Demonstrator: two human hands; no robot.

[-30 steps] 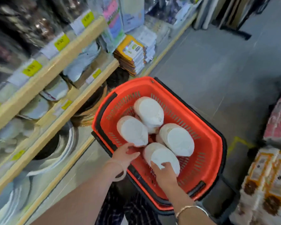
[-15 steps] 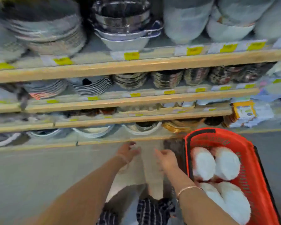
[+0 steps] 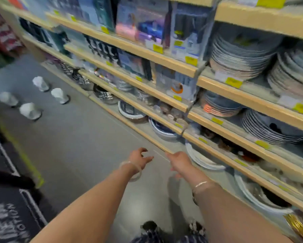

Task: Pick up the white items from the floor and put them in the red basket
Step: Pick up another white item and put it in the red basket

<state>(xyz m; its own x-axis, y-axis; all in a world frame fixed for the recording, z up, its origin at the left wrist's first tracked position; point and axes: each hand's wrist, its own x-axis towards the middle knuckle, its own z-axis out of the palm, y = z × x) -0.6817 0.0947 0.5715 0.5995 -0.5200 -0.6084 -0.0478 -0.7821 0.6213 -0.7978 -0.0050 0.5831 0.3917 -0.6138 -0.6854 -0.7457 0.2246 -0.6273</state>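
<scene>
White items [image 3: 30, 111] on grey floor [image 3: 80, 137]; light wood shelf edges [image 3: 164, 63] with yellow price tags [image 3: 233, 82]. Plate stacks [image 3: 241, 53] grey-white, one stack [image 3: 220, 106] blue with orange-pink rims. Black mat [image 3: 5, 221] with white lettering, yellow-green floor line [image 3: 24, 158], clear bangle [image 3: 132, 170], dark checked clothing [image 3: 150, 235].

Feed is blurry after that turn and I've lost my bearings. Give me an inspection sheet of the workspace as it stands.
Surface: grey shop floor, yellow line at left.
Job's things: four white items on the floor, far left, apart from each other; red basket not in view.
Clutter: dark printed mat at lower left.
Grippers: left hand and right hand held out over the floor, fingers loose, holding nothing.
Cables: nothing seen.
Surroundings: wooden shelves with stacked plates, bowls and boxed goods on the right.
</scene>
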